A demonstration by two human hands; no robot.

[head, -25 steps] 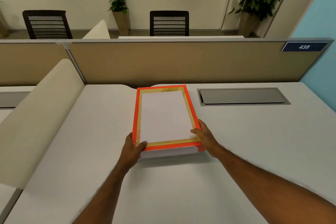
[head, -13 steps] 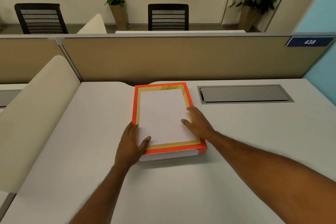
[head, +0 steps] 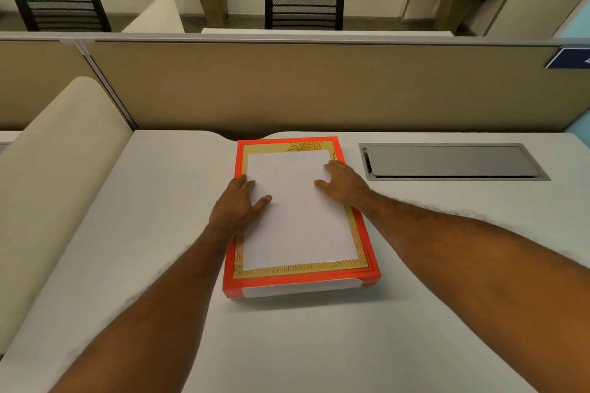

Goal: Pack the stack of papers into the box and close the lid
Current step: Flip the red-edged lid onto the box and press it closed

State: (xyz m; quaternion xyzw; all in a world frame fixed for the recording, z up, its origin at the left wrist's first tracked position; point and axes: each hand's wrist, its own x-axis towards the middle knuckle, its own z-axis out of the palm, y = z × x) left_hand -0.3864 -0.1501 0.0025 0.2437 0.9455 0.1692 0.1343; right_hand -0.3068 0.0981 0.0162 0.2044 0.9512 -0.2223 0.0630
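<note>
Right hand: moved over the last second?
Yes. The right hand slid from the box's near corner along its right edge toward the partition, now flat on top.

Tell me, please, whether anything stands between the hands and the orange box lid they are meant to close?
Nothing visible does. The left hand and the right hand both lie flat on the lid of the orange box, one on either side of its white panel. The lid looks seated on the box.
</note>
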